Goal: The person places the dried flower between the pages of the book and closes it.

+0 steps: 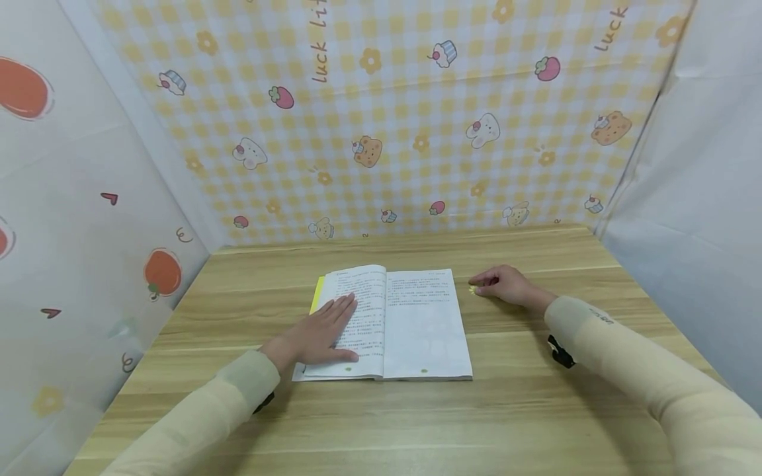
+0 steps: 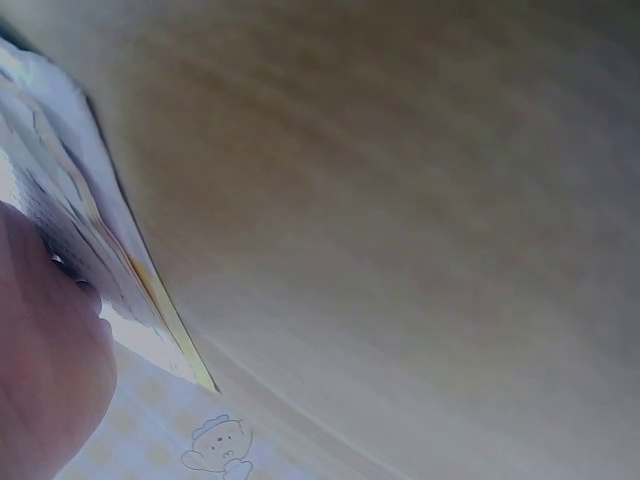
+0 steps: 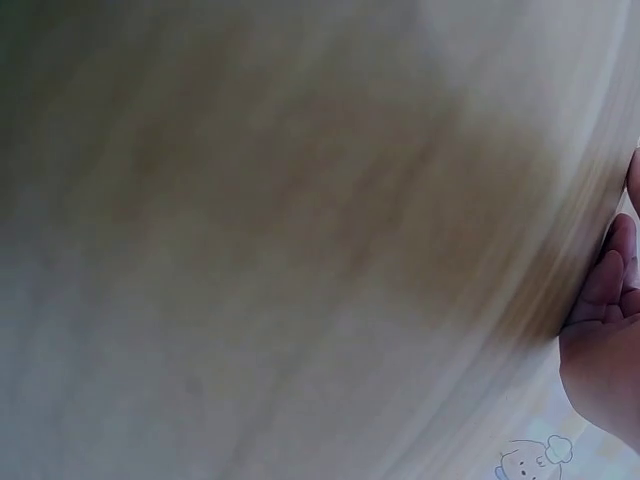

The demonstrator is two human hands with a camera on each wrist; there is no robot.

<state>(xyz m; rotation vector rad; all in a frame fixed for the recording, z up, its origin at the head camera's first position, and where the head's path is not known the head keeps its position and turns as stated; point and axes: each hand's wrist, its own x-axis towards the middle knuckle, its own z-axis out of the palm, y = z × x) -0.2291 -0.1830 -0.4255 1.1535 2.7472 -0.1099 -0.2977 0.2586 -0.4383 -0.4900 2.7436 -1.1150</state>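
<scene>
An open book (image 1: 425, 330) lies on the wooden table with printed text on both pages. My left hand (image 1: 321, 330) rests flat on its left page, fingers spread and thumb toward the spine; in the left wrist view, that hand (image 2: 50, 350) shows beside the curved page edges. A yellow cover edge (image 1: 317, 295) sticks out at the book's upper left. Just right of the book, my right hand (image 1: 506, 285) pinches a small yellow piece (image 1: 473, 289) at the tabletop between thumb and fingers. The right wrist view shows this hand (image 3: 605, 330) low against the table, the piece hidden there.
The wooden table (image 1: 417, 430) meets a yellow checked cloth wall (image 1: 393, 178) at the back. White sheeting stands at the left (image 1: 77, 198) and right (image 1: 684, 198). Dark wrist straps (image 1: 561, 352) show under the sleeves.
</scene>
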